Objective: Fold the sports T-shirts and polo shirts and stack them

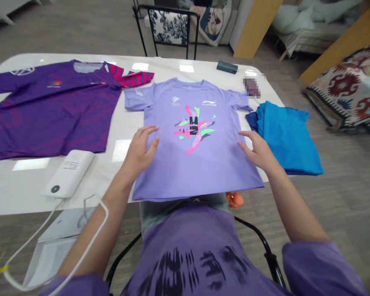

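A lavender shirt point(189, 168) is lying flat on the white table point(21, 189), its printed front facing up (pink, green and black shapes are filling the middle of the chest). Its collar is pointing toward the far side and its hem is running along the near edge, right in front of the person. The left hand point(142, 150) is reaching over the shirt's left side, and its grip is spreading, the thumb standing apart from the fingers. The right hand point(259, 151) is reaching in at the opposite side, its grip also parting between thumb and fingers. Neither is pinching any cloth (whether the fingertips are touching the fabric, I cannot tell).

To the left, a dark purple shirt point(80, 111) is spreading out, with pink stripes showing on one sleeve. A white device point(72, 170) is lying just beside its hem, and a white cable point(103, 224) is trailing from it past the near edge. To the right, blue folded clothing point(288, 139) is resting close to the lavender shirt's side. Near the far edge, a dark box point(227, 67) is sitting by a pixelated item point(252, 87) (too masked to identify). Beyond the table, a black-framed chair point(169, 26) is standing.
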`<action>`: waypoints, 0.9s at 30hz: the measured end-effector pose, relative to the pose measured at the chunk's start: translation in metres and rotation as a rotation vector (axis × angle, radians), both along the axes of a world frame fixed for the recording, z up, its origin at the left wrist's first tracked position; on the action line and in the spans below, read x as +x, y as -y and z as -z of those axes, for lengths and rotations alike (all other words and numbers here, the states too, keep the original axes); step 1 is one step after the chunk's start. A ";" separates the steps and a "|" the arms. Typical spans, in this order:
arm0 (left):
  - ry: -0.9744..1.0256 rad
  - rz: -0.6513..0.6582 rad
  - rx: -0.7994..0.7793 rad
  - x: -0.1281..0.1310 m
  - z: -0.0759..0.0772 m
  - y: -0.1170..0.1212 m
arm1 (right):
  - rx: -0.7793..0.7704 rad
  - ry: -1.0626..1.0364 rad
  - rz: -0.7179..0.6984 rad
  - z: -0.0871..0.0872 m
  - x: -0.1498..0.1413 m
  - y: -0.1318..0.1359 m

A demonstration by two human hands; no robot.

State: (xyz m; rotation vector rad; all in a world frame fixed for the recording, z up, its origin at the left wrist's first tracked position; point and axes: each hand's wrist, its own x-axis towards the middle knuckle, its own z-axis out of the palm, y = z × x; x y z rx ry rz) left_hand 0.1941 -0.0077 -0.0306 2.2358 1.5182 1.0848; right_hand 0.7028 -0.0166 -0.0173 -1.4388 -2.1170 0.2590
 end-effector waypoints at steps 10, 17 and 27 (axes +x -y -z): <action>-0.044 -0.244 -0.142 -0.040 0.034 -0.243 | -0.091 0.045 0.259 0.034 -0.005 -0.242; -0.160 -0.271 -0.198 -0.063 0.051 -0.228 | -0.325 0.259 0.486 0.056 0.001 -0.266; -0.368 -0.304 -0.196 -0.003 -0.012 -0.112 | 0.000 0.169 0.284 0.014 -0.099 -0.259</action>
